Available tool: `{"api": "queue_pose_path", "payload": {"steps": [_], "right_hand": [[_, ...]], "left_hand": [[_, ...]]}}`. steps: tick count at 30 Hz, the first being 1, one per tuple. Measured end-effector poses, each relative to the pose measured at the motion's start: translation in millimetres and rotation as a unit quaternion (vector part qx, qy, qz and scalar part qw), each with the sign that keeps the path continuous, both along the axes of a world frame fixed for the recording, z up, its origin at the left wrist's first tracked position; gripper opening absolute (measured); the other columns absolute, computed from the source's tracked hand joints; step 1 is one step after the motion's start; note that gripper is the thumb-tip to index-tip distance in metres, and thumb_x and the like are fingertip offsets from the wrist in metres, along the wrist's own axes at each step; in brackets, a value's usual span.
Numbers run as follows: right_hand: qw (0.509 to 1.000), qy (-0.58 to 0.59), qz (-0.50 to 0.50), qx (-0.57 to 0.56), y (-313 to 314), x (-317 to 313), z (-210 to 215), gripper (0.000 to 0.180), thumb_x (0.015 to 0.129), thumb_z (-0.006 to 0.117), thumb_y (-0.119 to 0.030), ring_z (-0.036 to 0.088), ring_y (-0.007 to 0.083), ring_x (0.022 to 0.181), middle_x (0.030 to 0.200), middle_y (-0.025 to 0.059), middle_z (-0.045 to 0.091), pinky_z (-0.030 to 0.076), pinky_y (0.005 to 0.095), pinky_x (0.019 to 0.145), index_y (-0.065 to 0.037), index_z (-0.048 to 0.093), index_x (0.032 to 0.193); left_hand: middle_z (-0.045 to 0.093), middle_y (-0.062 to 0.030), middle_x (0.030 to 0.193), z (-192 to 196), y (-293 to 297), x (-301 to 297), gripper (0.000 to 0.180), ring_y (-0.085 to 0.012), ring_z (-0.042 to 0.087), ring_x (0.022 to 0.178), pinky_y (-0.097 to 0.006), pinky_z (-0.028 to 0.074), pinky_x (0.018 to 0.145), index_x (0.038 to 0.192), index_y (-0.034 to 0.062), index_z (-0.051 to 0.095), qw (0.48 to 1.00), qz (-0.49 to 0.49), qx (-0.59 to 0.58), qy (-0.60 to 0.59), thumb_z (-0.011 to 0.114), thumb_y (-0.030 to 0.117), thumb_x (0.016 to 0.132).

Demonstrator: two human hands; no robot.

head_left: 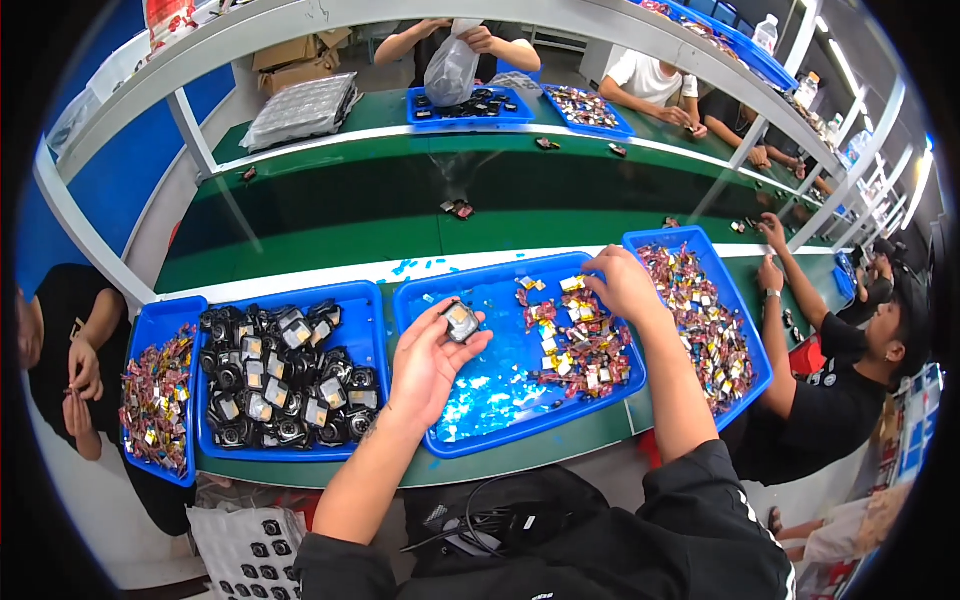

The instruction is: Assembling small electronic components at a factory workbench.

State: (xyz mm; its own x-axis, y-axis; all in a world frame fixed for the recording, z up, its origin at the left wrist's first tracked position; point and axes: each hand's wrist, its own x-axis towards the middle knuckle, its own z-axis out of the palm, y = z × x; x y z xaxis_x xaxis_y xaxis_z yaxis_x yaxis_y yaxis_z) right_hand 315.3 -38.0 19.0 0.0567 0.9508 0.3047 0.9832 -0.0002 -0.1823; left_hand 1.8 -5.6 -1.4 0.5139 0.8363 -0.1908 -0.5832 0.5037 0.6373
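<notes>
In my left hand (pixel 425 365), palm up over the middle tray, lies a small black square device casing (pixel 461 322) with a clear, silvery face. The fingers are curled round it. My right hand (pixel 622 285) is at the far right of the blue middle tray (pixel 407 292), its fingers bent together above a heap of small circuit pieces (pixel 575 345) with yellow, white and reddish parts. What the right fingertips grip, if anything, is too small to make out. Blue film scraps (pixel 480 405) cover the tray's left side.
A blue tray (pixel 378 310) of black casings stands left, beside a narrow tray (pixel 190 312) of circuit pieces. Another circuit-piece tray (pixel 765 375) stands right. Beyond runs a green conveyor (pixel 340 215) under a white frame (pixel 300 45). A co-worker (pixel 850 370) sits at right, another (pixel 80 350) at left.
</notes>
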Motion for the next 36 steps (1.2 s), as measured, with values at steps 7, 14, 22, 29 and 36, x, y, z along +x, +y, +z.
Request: {"api": "queue_pose_path", "payload": {"steps": [7, 14, 22, 29, 36], "right_hand": [[0.996, 0.026, 0.084, 0.018, 0.7, -11.7, -0.4, 0.016, 0.073, 0.072, -0.006, 0.059, 0.0298, 0.093, 0.093, 0.0117, 0.063, 0.048, 0.0392, 0.086, -0.005, 0.073, 0.088], [0.988, -0.019, 0.143, -0.06, 12.1, -26.7, -5.7, 0.01, 0.074, 0.074, -0.014, 0.057, 0.0283, 0.094, 0.088, 0.0082, 0.062, 0.044, 0.0394, 0.088, -0.008, 0.07, 0.081], [0.937, 0.346, 0.016, -0.041, -19.5, -56.5, 22.6, 0.009, 0.08, 0.067, -0.004, 0.06, 0.0288, 0.073, 0.08, 0.0128, 0.063, 0.049, 0.0362, 0.068, -0.001, 0.065, 0.089], [0.933, 0.316, 0.15, -0.083, -36.8, -83.8, 45.8, 0.018, 0.083, 0.064, 0.0, 0.064, 0.0194, 0.077, 0.085, 0.011, 0.067, 0.05, 0.0313, 0.071, 0.0, 0.067, 0.101], [0.821, 0.55, 0.112, -0.105, -42.4, -115.4, 22.4, 0.02, 0.079, 0.072, 0.003, 0.056, 0.0061, 0.069, 0.079, 0.001, 0.062, 0.046, 0.0214, 0.065, 0.001, 0.063, 0.096]], "left_hand": [[0.06, -0.0187, 0.112, 5.0, -4.6, -2.1, 0.043, -0.0226, 0.066, 0.086, -0.033, 0.056, 0.078, 0.141, 0.0098, 0.039, 0.995, -0.007, 0.08, 0.067, 0.043, 0.009, 0.098], [0.06, -0.0149, 0.113, -0.1, -4.7, 5.5, 0.046, -0.0188, 0.065, 0.085, -0.031, 0.056, 0.074, 0.142, 0.0126, 0.038, 0.985, -0.01, 0.129, 0.115, 0.048, 0.009, 0.097], [0.054, -0.0091, 0.12, -6.3, -10.9, 8.2, 0.029, -0.0161, 0.062, 0.093, -0.026, 0.053, 0.071, 0.122, 0.005, 0.06, 0.927, -0.023, 0.284, 0.245, 0.056, 0.015, 0.096], [0.052, -0.0085, 0.112, -2.8, -16.1, 7.8, 0.027, -0.0118, 0.057, 0.086, -0.024, 0.049, 0.067, 0.108, 0.0103, 0.071, 0.853, 0.0, 0.398, 0.339, 0.074, 0.012, 0.081], [0.06, -0.005, 0.102, 4.6, -21.1, 6.5, 0.021, -0.0067, 0.054, 0.076, -0.021, 0.045, 0.064, 0.098, 0.004, 0.073, 0.875, -0.07, 0.372, 0.302, 0.078, 0.008, 0.077]]}}
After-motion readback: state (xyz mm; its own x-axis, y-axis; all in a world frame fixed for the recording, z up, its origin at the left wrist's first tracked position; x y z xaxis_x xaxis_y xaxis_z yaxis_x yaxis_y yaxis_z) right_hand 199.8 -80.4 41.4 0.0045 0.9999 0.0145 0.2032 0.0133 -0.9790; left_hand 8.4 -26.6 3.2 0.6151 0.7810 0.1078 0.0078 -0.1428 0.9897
